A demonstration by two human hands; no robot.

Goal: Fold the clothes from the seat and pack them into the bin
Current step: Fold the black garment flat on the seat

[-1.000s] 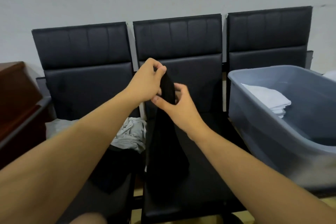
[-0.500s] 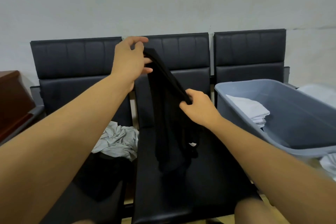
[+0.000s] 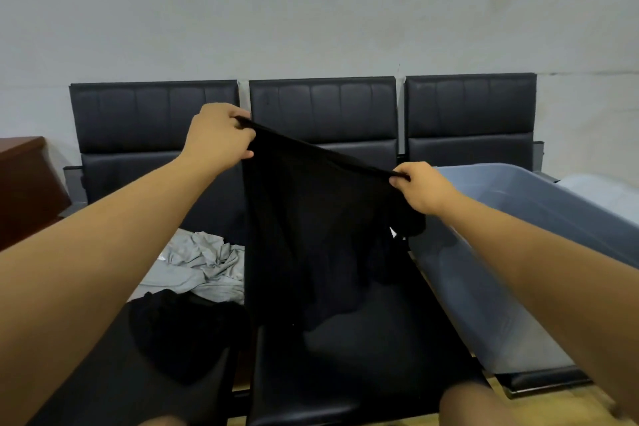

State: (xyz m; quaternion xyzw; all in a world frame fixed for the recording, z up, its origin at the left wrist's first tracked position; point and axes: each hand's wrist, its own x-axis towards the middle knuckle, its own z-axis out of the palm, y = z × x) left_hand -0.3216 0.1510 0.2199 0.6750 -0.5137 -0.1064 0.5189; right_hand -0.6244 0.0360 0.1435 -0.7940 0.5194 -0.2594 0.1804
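While the left hand (image 3: 216, 138) pinches one end of a black garment (image 3: 311, 235) up high, the right hand (image 3: 420, 188) pinches the other end lower down, so the top edge runs taut and slanting between them; both sets of fingers are curled on the cloth; the rest of the garment hangs in front of the middle seat (image 3: 363, 373) of a row of three black chairs, its lower edge down near the seat cushion; on the left seat (image 3: 103, 373) lie a crumpled grey garment (image 3: 200, 266) and, nearer the camera, a dark heap of cloth (image 3: 179, 332); a grey-blue plastic bin (image 3: 484, 304) stands on the right seat, just beside the right forearm; a brown wooden cabinet (image 3: 24, 183) shows at the far left.
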